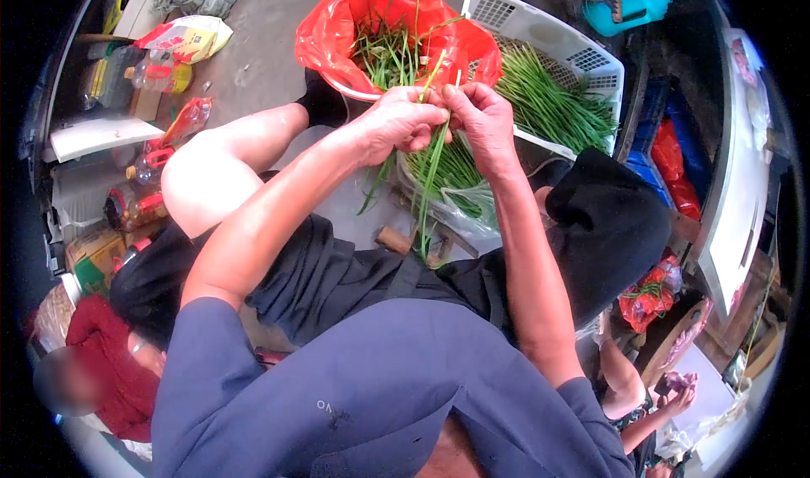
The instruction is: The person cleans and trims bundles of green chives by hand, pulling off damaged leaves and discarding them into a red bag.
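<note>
Long green chives (pixel 432 170) with pale stem ends hang between my hands, over my lap. My left hand (pixel 405 124) is closed around them, its thumb and fingers pinching the stalks. Close beside it, my right hand (pixel 485 124) pinches the chives near their pale ends with thumb and forefinger. Just beyond my hands stands a bucket lined with a red plastic bag (pixel 325 43), holding loose leaves and scraps (pixel 384 56). Under my right wrist, more chives (pixel 451 170) lie in a clear plastic bag (pixel 477 216).
A white slotted crate (pixel 506 14) at the far right holds a large heap of chives (pixel 557 98). Oil bottles (pixel 152 166) and a white board (pixel 101 139) are on the left. A turquoise jug (pixel 633 7) stands far right. Other people sit at lower left and lower right.
</note>
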Action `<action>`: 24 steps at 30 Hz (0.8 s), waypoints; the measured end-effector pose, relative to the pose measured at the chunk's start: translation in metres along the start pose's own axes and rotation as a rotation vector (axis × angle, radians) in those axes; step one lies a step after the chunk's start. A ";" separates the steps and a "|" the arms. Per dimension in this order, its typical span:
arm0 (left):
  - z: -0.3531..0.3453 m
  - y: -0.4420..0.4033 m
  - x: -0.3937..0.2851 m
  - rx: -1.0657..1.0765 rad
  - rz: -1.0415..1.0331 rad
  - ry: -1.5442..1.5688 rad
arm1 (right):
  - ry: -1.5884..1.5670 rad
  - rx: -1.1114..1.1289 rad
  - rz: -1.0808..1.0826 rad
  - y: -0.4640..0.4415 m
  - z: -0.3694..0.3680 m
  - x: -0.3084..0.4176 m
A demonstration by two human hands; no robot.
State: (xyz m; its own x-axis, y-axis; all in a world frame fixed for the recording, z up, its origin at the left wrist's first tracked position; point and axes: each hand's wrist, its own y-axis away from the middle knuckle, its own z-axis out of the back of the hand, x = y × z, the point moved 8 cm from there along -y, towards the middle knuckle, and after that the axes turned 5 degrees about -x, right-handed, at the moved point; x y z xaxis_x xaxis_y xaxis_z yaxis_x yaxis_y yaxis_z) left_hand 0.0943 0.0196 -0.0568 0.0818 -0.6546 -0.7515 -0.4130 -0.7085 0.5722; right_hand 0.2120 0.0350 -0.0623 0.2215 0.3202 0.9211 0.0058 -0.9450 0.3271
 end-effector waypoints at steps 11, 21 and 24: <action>0.011 -0.001 -0.009 -0.113 -0.059 -0.230 | 0.148 -0.285 0.054 -0.012 0.026 -0.013; 0.019 -0.004 -0.007 -0.138 -0.002 -0.132 | -0.110 -0.211 0.003 -0.014 0.016 -0.018; 0.020 -0.007 -0.004 -0.138 -0.013 -0.126 | 0.047 -0.117 0.068 -0.011 -0.001 -0.012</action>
State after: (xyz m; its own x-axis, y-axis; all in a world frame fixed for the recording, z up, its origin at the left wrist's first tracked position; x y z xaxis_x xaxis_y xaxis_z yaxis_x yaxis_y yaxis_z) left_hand 0.0785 0.0320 -0.0644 -0.0317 -0.6132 -0.7893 -0.2834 -0.7517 0.5955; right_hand 0.2086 0.0412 -0.0772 0.1717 0.2611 0.9499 -0.1223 -0.9511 0.2835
